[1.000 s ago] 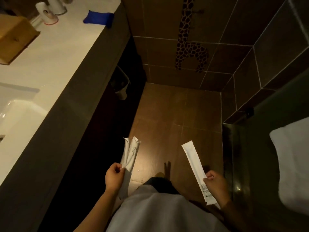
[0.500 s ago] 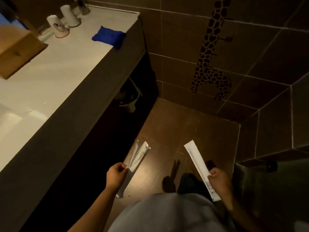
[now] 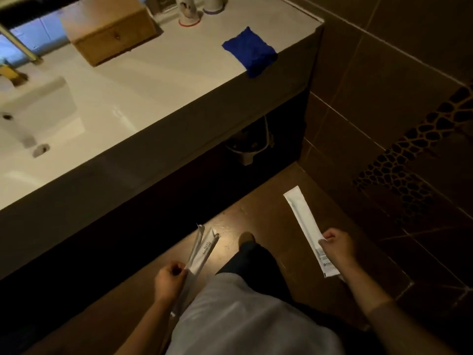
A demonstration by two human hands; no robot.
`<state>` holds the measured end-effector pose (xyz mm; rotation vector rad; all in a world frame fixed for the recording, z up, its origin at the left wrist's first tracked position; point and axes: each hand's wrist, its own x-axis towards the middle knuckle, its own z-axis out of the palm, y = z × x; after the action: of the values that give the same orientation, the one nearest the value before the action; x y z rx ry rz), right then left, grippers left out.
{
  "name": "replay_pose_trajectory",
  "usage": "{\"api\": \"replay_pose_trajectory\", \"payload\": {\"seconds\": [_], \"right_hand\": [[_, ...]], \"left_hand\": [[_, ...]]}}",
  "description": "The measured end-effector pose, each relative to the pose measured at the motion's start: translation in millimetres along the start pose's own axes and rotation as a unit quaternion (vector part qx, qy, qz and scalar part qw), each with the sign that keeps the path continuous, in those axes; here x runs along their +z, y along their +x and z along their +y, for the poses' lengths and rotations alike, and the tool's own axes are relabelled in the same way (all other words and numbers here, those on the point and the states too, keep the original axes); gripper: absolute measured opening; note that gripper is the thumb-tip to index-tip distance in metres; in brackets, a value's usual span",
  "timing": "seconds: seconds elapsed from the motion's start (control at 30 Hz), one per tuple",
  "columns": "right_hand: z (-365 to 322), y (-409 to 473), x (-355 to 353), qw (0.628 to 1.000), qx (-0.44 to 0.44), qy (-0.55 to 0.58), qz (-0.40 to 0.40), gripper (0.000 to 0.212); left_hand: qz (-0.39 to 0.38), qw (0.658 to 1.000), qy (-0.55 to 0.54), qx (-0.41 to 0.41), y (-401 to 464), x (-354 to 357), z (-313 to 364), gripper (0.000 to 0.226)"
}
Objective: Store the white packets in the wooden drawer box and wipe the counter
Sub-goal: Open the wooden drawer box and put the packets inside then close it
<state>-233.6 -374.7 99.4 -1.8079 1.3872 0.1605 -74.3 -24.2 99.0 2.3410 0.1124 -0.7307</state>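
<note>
My left hand grips two long white packets by their lower part, low over the brown floor. My right hand holds a single long white packet that points up and left. The wooden drawer box with a small round knob stands shut on the white counter at the upper left, well away from both hands. A crumpled blue cloth lies near the counter's right front corner.
A sink basin with a brass tap is set into the counter's left side. Two cups stand at the back. A small bin sits under the counter. Dark tiled wall with a giraffe decal is to the right.
The view has swung left toward the counter, so the drawer box, cloth and sink now sit more centrally. Both hands keep their packets in much the same pose.
</note>
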Motion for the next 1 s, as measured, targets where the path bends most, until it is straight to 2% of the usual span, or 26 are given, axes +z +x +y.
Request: {"api": "replay_pose_trajectory", "payload": {"seconds": [0.13,0.3,0.37,0.47,0.57,0.7,0.9,1.0], "right_hand": [[-17.2,39.4,-0.9,1.000,-0.008,-0.022,-0.019,0.008],[-33.5,71.2,-13.2,0.998,0.000,-0.049,-0.042,0.004],[-40.6,85.7,-19.8,0.997,0.004,-0.056,-0.045,0.011],[-55.2,110.9,-27.6,0.999,0.019,-0.013,-0.023,0.032],[-66.3,136.3,-33.5,1.000,0.011,0.014,0.005,0.041],[-88.6,177.4,-36.8,1.000,0.000,0.001,-0.028,0.040],[-152.8,250.1,-50.0,0.988,-0.090,-0.094,-0.085,0.022],[-189.2,274.6,-56.8,0.978,-0.137,-0.107,-0.113,0.026]], "left_hand": [[0.011,1.000,-0.008,-0.028,27.5,12.1,18.9,0.034],[-0.016,0.999,-0.016,-0.030,73.4,26.2,72.3,0.025],[-0.046,0.999,-0.012,-0.015,92.6,29.1,101.2,0.020],[-0.068,0.997,0.026,0.027,127.2,31.3,148.4,0.013],[-0.051,0.996,0.043,0.062,152.2,31.0,192.3,0.009],[-0.010,0.997,0.022,0.073,172.0,37.4,228.4,0.013],[0.041,0.999,-0.013,0.003,176.6,52.7,248.5,0.006],[0.048,0.997,-0.038,-0.036,169.6,57.8,249.0,0.008]]}}
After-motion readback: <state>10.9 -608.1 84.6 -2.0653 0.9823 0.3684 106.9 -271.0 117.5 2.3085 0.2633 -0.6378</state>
